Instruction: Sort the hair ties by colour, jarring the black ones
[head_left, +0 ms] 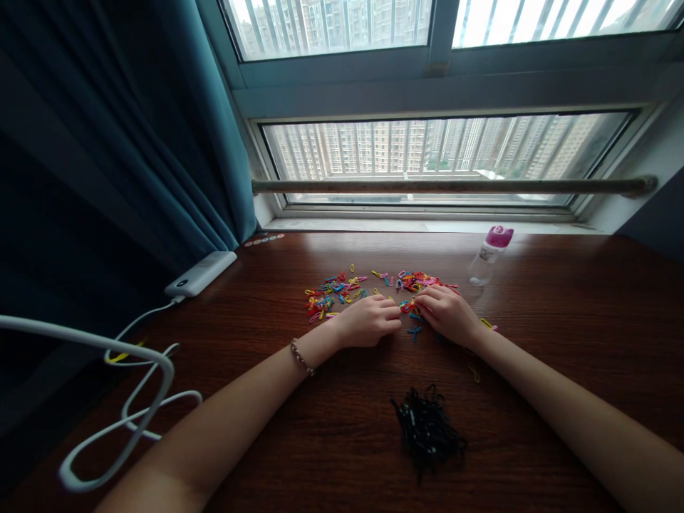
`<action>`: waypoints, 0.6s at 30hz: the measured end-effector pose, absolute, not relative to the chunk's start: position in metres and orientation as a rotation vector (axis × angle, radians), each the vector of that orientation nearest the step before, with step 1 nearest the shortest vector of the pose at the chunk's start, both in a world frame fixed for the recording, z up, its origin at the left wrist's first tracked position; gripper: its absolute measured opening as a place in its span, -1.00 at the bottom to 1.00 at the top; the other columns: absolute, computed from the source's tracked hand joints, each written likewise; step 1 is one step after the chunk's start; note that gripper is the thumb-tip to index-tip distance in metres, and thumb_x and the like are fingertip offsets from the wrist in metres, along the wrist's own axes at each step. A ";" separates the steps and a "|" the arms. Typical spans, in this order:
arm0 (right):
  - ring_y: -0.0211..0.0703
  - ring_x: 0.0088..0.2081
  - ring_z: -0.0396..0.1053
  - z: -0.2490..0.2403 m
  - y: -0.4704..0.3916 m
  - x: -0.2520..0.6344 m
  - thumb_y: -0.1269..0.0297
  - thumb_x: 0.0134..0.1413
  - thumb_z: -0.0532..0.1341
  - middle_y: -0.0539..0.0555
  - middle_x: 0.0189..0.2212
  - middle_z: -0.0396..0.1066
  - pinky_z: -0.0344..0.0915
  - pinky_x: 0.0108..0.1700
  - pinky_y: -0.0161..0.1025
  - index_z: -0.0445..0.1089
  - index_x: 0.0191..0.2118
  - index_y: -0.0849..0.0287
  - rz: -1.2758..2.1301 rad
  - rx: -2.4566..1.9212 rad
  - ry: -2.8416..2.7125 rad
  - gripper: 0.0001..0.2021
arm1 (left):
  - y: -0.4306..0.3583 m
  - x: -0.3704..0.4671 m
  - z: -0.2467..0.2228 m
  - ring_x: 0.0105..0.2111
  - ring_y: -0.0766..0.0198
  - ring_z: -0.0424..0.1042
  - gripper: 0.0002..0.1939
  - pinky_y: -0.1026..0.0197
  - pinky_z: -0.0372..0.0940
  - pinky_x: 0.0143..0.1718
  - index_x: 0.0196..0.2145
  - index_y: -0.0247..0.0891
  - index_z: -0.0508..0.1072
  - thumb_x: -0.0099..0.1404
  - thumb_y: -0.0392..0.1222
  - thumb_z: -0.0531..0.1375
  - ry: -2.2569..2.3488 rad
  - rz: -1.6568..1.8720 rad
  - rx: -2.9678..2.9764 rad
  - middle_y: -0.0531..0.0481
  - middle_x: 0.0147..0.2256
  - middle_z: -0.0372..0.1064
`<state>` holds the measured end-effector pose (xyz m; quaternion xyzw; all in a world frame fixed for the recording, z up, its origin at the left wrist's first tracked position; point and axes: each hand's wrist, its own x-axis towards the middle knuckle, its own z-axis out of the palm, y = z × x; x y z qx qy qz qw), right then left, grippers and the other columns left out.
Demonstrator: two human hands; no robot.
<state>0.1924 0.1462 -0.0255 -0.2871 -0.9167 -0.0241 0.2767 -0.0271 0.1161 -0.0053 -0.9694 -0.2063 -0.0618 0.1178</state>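
My left hand (370,320) rests on the table with its fingers curled and fingertips pressed together; what they hold, if anything, is hidden. Facing it, my right hand (447,311) pinches at a small clump of coloured hair ties (407,306), red and blue among them. Beyond my left hand spreads a loose pile of multicoloured hair ties (334,291). A second pile, mostly red and pink hair ties (420,279), lies just past my right fingers. One blue hair tie (415,332) sits between my hands, nearer to me.
A heap of black hair ties (427,431) lies in front of me. At the back right stands a clear bottle with a pink lid (489,256), slightly tilted in view. A white power bank (201,273) with a looping white cable (165,370) is at left, by the blue curtain (176,128).
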 end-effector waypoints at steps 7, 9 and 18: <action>-0.11 -0.28 0.31 -0.025 0.146 0.192 0.40 0.15 0.03 0.12 -0.37 0.40 0.27 -0.19 -0.17 0.36 -0.36 0.18 -0.080 -0.767 -2.463 -0.83 | 0.128 -0.044 -0.005 -0.29 0.16 0.28 -0.89 0.12 0.14 -0.25 -0.40 -0.29 0.36 0.12 -0.31 0.05 -1.093 -0.152 -2.634 -0.11 -0.37 0.33; -0.11 -0.27 0.32 -0.026 0.147 0.193 0.40 0.15 0.04 0.12 -0.37 0.40 0.27 -0.19 -0.17 0.37 -0.36 0.17 -0.078 -0.766 -2.454 -0.83 | 0.134 -0.051 -0.007 -0.29 0.15 0.29 -0.87 0.12 0.13 -0.27 -0.40 -0.30 0.37 0.11 -0.33 0.04 -1.279 -0.155 -2.540 -0.13 -0.36 0.33; -0.09 -0.23 0.31 -0.029 0.150 0.195 0.41 0.13 0.06 0.11 -0.37 0.40 0.26 -0.17 -0.15 0.37 -0.36 0.16 -0.122 -0.798 -2.447 -0.85 | 0.151 -0.073 -0.012 -0.20 0.08 0.20 -0.79 0.03 0.09 -0.24 -0.42 -0.32 0.35 0.25 -0.21 -0.02 -1.688 -0.333 -2.165 -0.17 -0.30 0.27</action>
